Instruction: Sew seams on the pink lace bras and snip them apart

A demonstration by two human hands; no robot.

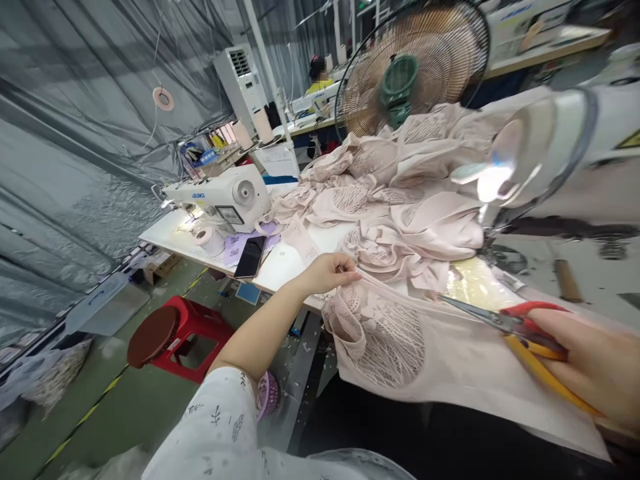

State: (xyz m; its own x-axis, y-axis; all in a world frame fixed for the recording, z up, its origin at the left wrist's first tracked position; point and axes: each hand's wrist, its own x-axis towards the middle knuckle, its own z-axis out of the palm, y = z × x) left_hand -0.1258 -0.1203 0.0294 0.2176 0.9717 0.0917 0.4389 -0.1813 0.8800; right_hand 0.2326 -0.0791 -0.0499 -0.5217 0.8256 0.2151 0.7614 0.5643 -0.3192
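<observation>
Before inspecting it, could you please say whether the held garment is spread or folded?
Mostly spread: the garment extends rightward from the left hand, its lace panel showing, with bunching below that hand.

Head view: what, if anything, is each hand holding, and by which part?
Left hand: garment, pinched at its upper edge near the lace. Right hand: scissors, by the handles.

The blue letters on the white long-armed sewing machine (220,200) to the left read JUKI. On a white sewing machine (505,30) at the far right, I catch blurred blue lettering. The flat purple paper sheet (233,249) on the left shows dark square code patterns; a small white label (174,344) on the red plastic stool (203,317) is illegible from here.
</observation>
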